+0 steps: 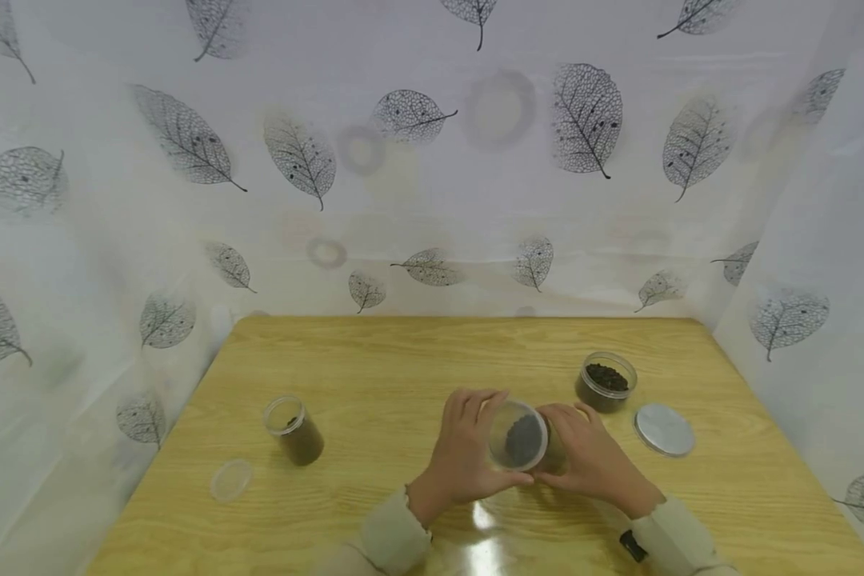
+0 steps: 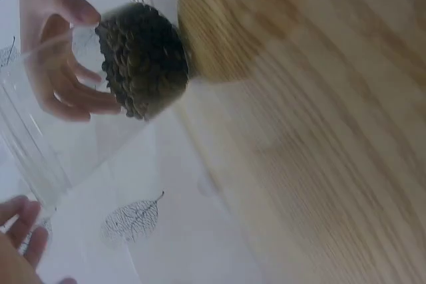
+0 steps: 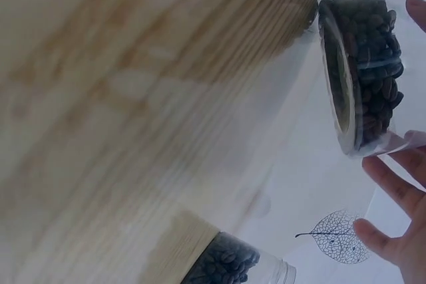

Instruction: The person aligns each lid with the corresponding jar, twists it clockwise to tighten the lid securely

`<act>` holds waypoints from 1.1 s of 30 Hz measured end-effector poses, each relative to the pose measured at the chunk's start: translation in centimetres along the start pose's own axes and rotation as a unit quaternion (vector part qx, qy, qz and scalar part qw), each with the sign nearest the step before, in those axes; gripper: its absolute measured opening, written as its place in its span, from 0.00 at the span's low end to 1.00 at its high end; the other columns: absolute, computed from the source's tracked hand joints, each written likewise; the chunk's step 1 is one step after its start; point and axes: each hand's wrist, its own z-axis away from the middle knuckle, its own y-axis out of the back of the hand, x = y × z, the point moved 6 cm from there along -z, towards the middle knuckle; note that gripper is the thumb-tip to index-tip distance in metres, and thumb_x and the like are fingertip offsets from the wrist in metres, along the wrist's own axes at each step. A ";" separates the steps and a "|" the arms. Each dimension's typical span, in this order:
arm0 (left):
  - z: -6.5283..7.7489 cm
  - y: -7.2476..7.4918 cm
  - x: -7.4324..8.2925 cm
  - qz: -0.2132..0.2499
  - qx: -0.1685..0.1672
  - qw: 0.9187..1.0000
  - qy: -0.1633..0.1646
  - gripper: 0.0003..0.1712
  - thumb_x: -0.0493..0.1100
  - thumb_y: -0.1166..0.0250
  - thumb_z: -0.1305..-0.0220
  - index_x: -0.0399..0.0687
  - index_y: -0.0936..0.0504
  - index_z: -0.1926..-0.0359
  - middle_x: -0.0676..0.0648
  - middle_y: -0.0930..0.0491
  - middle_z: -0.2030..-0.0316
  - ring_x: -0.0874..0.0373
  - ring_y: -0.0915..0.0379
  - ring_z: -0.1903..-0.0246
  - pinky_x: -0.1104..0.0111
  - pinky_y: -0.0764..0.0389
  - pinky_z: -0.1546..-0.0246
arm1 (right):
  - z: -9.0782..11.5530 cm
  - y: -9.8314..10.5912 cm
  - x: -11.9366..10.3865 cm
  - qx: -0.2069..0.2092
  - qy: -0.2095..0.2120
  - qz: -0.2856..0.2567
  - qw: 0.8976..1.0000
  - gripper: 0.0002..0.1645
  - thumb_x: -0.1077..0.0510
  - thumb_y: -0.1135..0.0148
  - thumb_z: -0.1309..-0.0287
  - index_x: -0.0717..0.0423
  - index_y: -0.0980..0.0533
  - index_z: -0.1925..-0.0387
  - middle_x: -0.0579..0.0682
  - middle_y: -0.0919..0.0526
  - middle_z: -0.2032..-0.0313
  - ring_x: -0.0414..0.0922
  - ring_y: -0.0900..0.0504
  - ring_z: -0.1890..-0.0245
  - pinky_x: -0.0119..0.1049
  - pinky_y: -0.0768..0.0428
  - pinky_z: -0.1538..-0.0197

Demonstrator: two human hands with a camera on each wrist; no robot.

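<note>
In the head view a clear plastic jar (image 1: 500, 436) with dark beans (image 1: 524, 440) in its lower part is held between both hands. Its round top looks hazy with a whitish rim. My left hand (image 1: 468, 448) grips the left side near the rim, thumb at the front, fingers behind. From the right, my right hand (image 1: 594, 456) curls around the jar. The left wrist view shows the beans (image 2: 143, 61) through the wall, with the right hand (image 2: 56, 51) at their level. In the right wrist view the jar's base (image 3: 341, 91) is close over the table.
A tall open jar (image 1: 298, 436) of brown contents stands at left, beside a clear lid (image 1: 232, 480). Behind the right hand is a short open jar (image 1: 605, 392) with dark bits, next to a silver lid (image 1: 664, 430). Leaf-printed curtain (image 1: 432, 184) surrounds the wooden table (image 1: 374, 352).
</note>
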 end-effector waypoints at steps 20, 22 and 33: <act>-1.0 0.0 -0.4 -0.042 -0.005 0.997 -0.068 0.58 0.74 0.27 0.74 0.48 0.30 0.41 0.50 0.29 0.49 0.57 0.37 0.49 0.55 0.36 0.38 | -0.1 0.3 -0.7 -0.003 -0.023 0.022 0.999 0.57 0.36 0.20 0.81 0.59 0.31 0.47 0.51 0.21 0.54 0.51 0.22 0.52 0.62 0.28 0.48; -1.2 0.0 -0.4 -0.037 -0.008 0.995 -0.095 0.59 0.73 0.26 0.75 0.47 0.31 0.41 0.50 0.29 0.48 0.56 0.37 0.48 0.56 0.37 0.37 | -0.1 0.3 -0.7 -0.005 -0.024 0.022 0.999 0.56 0.37 0.20 0.81 0.59 0.31 0.47 0.51 0.21 0.54 0.50 0.22 0.52 0.61 0.29 0.47; -1.6 0.1 -0.7 -0.011 -0.036 0.981 -0.190 0.58 0.72 0.26 0.73 0.49 0.31 0.39 0.50 0.29 0.44 0.56 0.37 0.44 0.52 0.42 0.33 | 0.0 0.2 -0.5 -0.007 -0.018 0.019 1.000 0.57 0.37 0.20 0.80 0.58 0.32 0.45 0.50 0.22 0.53 0.50 0.22 0.51 0.60 0.30 0.46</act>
